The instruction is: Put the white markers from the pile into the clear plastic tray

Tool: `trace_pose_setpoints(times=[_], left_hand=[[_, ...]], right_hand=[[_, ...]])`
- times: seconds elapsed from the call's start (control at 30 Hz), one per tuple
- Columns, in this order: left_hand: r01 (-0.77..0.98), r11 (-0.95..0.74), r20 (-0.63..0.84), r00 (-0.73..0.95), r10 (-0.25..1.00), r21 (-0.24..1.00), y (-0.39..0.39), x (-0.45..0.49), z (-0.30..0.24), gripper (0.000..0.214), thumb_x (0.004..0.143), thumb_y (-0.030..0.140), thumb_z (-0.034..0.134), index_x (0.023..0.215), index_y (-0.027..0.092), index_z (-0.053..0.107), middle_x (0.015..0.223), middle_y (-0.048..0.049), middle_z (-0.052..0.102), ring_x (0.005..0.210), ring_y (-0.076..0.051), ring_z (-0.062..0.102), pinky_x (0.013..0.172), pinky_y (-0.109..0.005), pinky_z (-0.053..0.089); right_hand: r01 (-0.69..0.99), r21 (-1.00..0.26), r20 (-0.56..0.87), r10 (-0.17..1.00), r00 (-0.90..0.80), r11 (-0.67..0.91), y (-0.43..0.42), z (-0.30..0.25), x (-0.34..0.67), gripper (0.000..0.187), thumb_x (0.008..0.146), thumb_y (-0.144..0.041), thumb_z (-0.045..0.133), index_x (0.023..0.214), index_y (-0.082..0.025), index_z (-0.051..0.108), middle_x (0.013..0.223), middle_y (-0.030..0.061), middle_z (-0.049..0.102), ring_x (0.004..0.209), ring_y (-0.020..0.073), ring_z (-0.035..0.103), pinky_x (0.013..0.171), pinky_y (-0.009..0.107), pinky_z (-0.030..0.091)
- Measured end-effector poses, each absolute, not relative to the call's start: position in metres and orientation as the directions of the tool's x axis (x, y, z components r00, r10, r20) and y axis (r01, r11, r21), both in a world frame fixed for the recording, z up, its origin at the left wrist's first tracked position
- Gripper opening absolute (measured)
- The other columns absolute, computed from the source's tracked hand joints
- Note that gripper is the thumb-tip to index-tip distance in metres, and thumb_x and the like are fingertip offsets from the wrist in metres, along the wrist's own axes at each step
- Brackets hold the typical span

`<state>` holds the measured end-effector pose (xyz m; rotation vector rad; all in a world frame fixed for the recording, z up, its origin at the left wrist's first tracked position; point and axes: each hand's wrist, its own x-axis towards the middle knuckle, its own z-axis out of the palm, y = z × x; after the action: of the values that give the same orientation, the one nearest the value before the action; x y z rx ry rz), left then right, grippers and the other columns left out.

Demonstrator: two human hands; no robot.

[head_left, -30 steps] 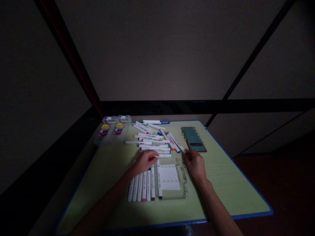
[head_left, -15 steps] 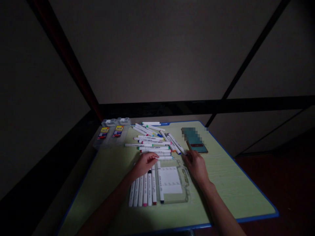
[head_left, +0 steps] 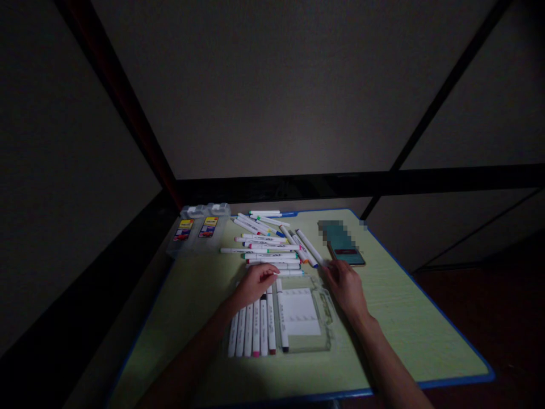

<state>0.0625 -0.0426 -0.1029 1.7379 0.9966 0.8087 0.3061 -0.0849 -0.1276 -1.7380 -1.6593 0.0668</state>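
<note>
My left hand (head_left: 256,282) hovers over the top of a clear plastic marker case (head_left: 328,341), fingers curled together beside the end of a white marker with a light-blue tip (head_left: 293,273). Whatever lies between those fingertips is hidden. Thumb and fingers of my right hand (head_left: 346,287) are closed on the near end of a slanting white marker (head_left: 310,247). Several white markers (head_left: 256,329) stand in a row in the case's left part. One dark-ended marker (head_left: 282,315) lies right of them, along a white paper card (head_left: 303,312).
Loose markers (head_left: 272,256) with coloured ends lie in a pile behind the case. A phone (head_left: 348,250) rests at right, partly pixelated. Another clear case (head_left: 219,236) with two labels stands at back left. The green tabletop (head_left: 409,329) has a blue edge; a wall rises behind.
The marker at my right hand has shifted slightly away from the one beside it. The whole view has moved a little; my left hand stays at nearly the same place over the case.
</note>
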Motion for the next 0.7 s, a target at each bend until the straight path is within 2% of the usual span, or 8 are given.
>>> trace_pose_setpoints(times=[0.3,0.7], left_hand=[[0.279,-0.228,0.084,0.448,0.89,0.933,-0.0424,0.0628,-0.1022,0.013,0.073,0.02,0.054,0.079,0.011,0.061,0.061,0.0003,0.055,0.056,-0.009,0.046,0.051,-0.019,0.034],[0.301,-0.255,0.09,0.469,0.879,0.919,-0.044,0.0631,-0.1009,0.012,0.074,0.016,0.05,0.079,0.011,0.06,0.057,0.003,0.049,0.053,-0.009,0.043,0.05,-0.019,0.032]], right_hand=[[0.853,-0.516,0.423,0.889,0.177,0.076,-0.085,-0.1273,0.3055,0.029,0.085,-0.038,0.04,0.087,-0.015,0.058,0.078,0.01,0.061,0.064,0.019,0.056,0.06,0.03,0.043],[0.841,-0.535,0.41,0.895,0.177,0.078,-0.0859,-0.126,0.3043,0.025,0.084,-0.035,0.042,0.085,-0.015,0.057,0.078,0.0096,0.061,0.066,0.0188,0.056,0.061,0.029,0.043]])
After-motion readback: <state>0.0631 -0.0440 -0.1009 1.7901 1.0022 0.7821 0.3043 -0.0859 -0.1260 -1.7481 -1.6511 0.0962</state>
